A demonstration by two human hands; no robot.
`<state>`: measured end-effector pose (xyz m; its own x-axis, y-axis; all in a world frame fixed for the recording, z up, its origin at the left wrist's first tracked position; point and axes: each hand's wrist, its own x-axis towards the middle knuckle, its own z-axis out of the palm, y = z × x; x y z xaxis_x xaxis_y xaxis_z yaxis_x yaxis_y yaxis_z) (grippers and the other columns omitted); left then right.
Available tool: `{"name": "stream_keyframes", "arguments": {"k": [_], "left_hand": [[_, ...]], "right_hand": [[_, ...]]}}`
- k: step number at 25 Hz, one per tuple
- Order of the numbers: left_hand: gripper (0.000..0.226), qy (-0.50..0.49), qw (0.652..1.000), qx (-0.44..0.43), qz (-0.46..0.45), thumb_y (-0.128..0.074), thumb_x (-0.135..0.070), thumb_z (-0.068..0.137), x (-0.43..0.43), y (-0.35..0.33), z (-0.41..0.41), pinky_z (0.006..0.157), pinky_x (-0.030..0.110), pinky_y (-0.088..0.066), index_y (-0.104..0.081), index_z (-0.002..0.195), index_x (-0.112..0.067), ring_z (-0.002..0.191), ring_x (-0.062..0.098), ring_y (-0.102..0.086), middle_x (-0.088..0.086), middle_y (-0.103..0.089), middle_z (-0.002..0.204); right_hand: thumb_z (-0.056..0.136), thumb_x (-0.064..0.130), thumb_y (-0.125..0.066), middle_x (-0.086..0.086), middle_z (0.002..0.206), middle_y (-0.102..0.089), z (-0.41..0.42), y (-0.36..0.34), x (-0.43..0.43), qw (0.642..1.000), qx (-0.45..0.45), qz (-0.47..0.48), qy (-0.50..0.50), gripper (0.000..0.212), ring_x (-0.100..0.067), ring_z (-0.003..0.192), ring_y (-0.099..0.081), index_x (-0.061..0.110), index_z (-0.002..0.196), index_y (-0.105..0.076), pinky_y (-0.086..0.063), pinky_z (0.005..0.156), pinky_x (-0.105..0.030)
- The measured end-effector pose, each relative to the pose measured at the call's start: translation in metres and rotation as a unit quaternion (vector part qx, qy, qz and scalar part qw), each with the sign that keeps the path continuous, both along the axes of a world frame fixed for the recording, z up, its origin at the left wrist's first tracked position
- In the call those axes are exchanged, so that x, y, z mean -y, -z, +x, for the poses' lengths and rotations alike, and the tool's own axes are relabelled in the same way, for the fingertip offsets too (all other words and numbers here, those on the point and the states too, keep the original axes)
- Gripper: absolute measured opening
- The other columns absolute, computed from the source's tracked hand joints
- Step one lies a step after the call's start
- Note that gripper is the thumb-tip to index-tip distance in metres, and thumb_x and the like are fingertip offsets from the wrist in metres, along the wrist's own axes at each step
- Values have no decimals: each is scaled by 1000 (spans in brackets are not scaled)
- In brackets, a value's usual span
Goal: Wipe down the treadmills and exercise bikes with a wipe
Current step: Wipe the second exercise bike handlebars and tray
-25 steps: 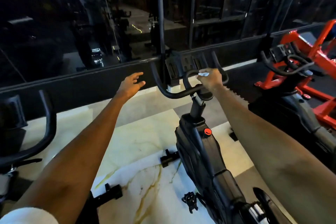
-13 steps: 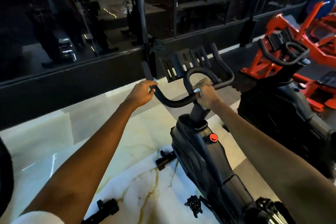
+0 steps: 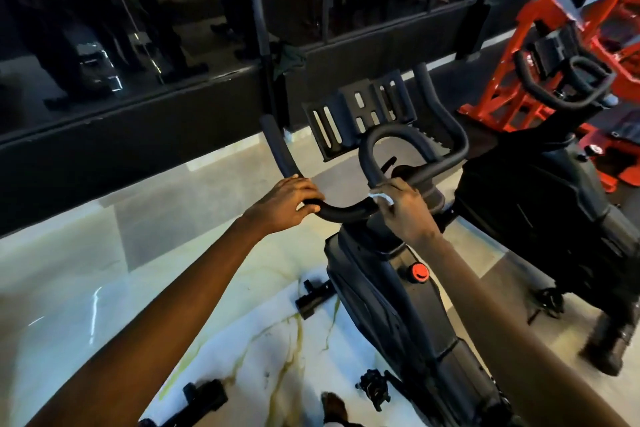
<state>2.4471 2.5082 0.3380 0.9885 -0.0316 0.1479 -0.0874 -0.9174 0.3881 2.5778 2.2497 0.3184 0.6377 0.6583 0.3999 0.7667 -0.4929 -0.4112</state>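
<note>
left hand (image 3: 287, 204) is clenched round handlebar (image 3: 343, 213) of the exercise bike (image 3: 391, 305). right hand (image 3: 405, 211) pinches white wipe (image 3: 381, 198) on same bar, just right of left grip. slotted tray (image 3: 360, 107) is beyond both grips.

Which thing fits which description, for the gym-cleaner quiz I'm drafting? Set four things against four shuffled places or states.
Things:
1 left hand
2 right hand
3 knob
4 wipe

Descriptions:
A red, on the bike body
B white, near the handlebar centre
C grips the handlebar's left curve
D holds the wipe

Pairs: 1-C, 2-D, 3-A, 4-B.
</note>
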Motion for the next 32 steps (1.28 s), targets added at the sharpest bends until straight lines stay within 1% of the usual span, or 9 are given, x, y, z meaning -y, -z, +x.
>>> {"name": "stream_keyframes", "arguments": {"k": [3, 6, 10, 14, 18, 23, 26, 29, 32], "left_hand": [[32, -12, 999, 5, -37, -65, -31, 97, -3, 9, 2, 111, 27, -33, -69, 127, -20, 131, 13, -46, -1, -58, 134], [30, -17, 997, 52, -46, -64, -32, 97, -5, 29, -1, 112, 36, -32, -70, 125, -22, 135, 14, -43, -1, -59, 132], [31, -24, 990, 125, -54, -59, -33, 97, 0, 50, -1, 113, 43, -35, -72, 120, -18, 135, 18, -45, 2, -61, 128], [34, 7, 982, 181, -51, -61, -40, 96, -4, 64, 2, 117, 44, -32, -73, 118, -17, 133, 24, -49, 4, -63, 124], [36, 52, 977, 203, -48, -61, -44, 94, -17, 62, 13, 118, 39, -27, -76, 114, -17, 125, 24, -56, 4, -67, 117], [35, 117, 969, 205, -74, -64, -42, 93, -32, 66, 26, 117, 30, -24, -76, 115, -17, 116, 22, -57, 1, -67, 110], [34, 117, 964, 223, -80, -65, -41, 93, -29, 66, 26, 116, 30, -24, -76, 114, -17, 114, 21, -54, 2, -67, 109], [34, 118, 964, 223, -85, -64, -40, 93, -30, 68, 24, 116, 33, -26, -76, 115, -16, 114, 22, -54, 3, -65, 110], [33, 112, 967, 214, -77, -64, -39, 95, -28, 70, 23, 119, 34, -23, -74, 117, -17, 118, 23, -55, 3, -65, 114]], "right_hand": [[92, 8, -67, -6, 114, -60, -4, 14, 5, 996, -2, 61, 58, 26, -24, 104, -58, 14, 116, -74, -41, 99, -24], [94, 7, -65, -6, 117, -60, -23, 17, -5, 989, -55, 91, 105, 29, -20, 102, -61, 12, 122, -71, -52, 96, -34], [93, 4, -66, -6, 118, -63, -46, 14, -17, 985, -64, 109, 121, 26, -15, 104, -62, 12, 117, -74, -47, 95, -15], [94, 10, -68, -3, 116, -67, -62, 12, -25, 983, -70, 106, 135, 22, -11, 103, -63, 16, 114, -75, -52, 90, -19], [88, 6, -72, -2, 107, -72, -47, -5, -33, 957, -63, 117, 257, 26, -4, 92, -60, 18, 110, -77, -51, 80, -21], [90, 9, -71, -2, 117, -67, -91, 12, -56, 951, -76, 100, 282, 27, -9, 97, -64, 19, 115, -74, -55, 82, -21], [91, 15, -69, -2, 115, -67, -87, 10, -56, 952, -69, 83, 287, 27, -6, 92, -63, 22, 117, -73, -51, 77, -11], [91, 14, -71, -6, 109, -69, -61, -5, -54, 921, -82, 117, 363, 22, -5, 85, -60, 18, 112, -75, -36, 65, 2], [91, 15, -71, -4, 105, -68, -65, 2, -58, 912, -93, 139, 374, 21, -8, 81, -62, 18, 111, -76, -36, 64, 2]]}}
